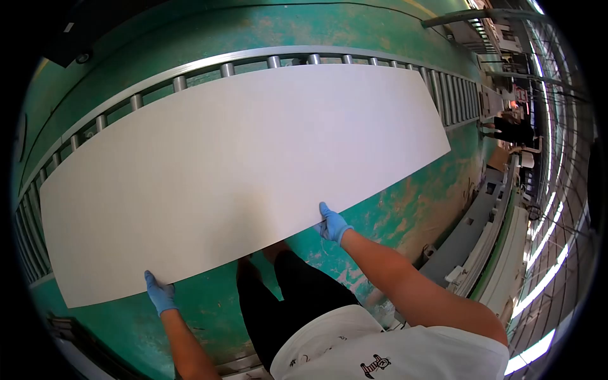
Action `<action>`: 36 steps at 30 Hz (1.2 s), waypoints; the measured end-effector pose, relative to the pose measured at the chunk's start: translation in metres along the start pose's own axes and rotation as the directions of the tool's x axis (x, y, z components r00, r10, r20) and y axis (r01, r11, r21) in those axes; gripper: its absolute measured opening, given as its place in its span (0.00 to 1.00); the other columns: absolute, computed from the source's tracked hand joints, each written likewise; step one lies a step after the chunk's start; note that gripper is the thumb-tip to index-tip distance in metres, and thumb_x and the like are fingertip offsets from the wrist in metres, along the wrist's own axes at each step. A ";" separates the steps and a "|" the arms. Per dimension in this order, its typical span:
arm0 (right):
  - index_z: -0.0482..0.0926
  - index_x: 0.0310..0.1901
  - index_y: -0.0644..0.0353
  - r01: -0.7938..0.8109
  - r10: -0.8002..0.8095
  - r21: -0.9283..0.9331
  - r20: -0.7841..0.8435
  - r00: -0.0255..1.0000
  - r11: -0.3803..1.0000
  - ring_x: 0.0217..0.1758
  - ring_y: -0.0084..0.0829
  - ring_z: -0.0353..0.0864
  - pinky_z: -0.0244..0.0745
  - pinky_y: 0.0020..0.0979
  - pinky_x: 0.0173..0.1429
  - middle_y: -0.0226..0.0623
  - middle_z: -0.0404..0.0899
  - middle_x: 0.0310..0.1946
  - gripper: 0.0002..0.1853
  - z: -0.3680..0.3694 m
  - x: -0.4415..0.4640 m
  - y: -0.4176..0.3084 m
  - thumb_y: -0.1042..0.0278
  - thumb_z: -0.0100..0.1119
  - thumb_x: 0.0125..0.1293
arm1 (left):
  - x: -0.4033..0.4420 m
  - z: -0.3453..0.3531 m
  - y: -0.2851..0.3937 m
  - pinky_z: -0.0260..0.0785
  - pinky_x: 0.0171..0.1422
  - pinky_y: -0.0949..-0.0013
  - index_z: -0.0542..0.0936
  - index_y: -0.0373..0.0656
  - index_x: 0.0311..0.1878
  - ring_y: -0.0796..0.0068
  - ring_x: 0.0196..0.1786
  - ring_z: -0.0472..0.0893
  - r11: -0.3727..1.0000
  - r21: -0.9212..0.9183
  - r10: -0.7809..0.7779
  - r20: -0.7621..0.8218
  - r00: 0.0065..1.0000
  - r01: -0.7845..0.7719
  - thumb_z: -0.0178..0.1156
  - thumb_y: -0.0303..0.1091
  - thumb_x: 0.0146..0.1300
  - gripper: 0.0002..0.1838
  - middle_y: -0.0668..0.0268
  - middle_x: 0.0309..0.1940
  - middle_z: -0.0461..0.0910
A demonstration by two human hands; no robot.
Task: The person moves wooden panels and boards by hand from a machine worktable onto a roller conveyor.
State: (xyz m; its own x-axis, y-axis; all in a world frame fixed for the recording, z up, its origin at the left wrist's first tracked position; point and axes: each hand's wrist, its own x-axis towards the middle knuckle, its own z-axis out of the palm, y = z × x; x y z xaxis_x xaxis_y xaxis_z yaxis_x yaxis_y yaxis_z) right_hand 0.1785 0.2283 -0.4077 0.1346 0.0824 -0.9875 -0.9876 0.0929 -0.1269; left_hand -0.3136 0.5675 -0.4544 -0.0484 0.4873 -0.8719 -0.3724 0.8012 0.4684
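A large white panel [240,171] lies across a roller conveyor [180,83], its near edge jutting out towards my body. My left hand [160,295], in a blue glove, grips that edge near its left end, thumb on top. Further right, my right hand [332,224], also gloved in blue, holds the same edge with its thumb on the upper face. The fingers of both hands are partly hidden under the panel.
Green floor [405,215] with worn patches surrounds the conveyor. Long grey and white profiles [487,253] lie at the right. Another person [514,130] in dark clothes stands at the far right. A dark object [95,25] is at the upper left.
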 end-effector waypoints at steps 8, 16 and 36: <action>0.72 0.54 0.58 0.054 -0.047 0.090 -0.076 0.996 0.994 0.50 0.36 0.79 0.79 0.40 0.54 0.37 0.78 0.49 0.19 0.034 0.070 0.006 0.56 0.54 0.68 | 0.159 -0.018 -0.002 0.73 0.48 0.78 0.77 0.41 0.50 0.75 0.46 0.78 0.983 -0.096 -0.171 -0.190 0.967 0.155 0.53 0.35 0.69 0.12 0.68 0.46 0.79; 0.72 0.54 0.56 0.145 -0.155 -0.068 -0.162 0.974 0.987 0.50 0.35 0.79 0.79 0.40 0.52 0.37 0.77 0.51 0.19 0.030 0.133 -0.053 0.53 0.53 0.68 | 0.164 0.048 -0.064 0.74 0.52 0.76 0.77 0.40 0.48 0.73 0.48 0.79 0.945 -0.157 -0.318 -0.235 0.918 0.287 0.54 0.34 0.68 0.11 0.65 0.45 0.80; 0.74 0.53 0.63 0.067 -0.473 -0.894 -0.169 0.864 0.443 0.47 0.33 0.77 0.71 0.31 0.51 0.42 0.78 0.43 0.24 0.027 0.113 -0.012 0.57 0.56 0.58 | 0.043 0.056 -0.168 0.64 0.61 0.60 0.67 0.44 0.58 0.62 0.59 0.73 0.697 0.395 -0.475 -0.370 0.798 0.598 0.44 0.45 0.69 0.20 0.63 0.59 0.72</action>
State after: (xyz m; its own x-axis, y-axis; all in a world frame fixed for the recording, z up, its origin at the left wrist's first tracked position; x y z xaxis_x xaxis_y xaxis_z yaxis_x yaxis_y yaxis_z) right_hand 0.2079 0.2635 -0.5155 0.5702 -0.1406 -0.8094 -0.5006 -0.8406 -0.2066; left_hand -0.2013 0.4732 -0.5622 -0.2044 -0.1201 -0.9715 0.0774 0.9874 -0.1383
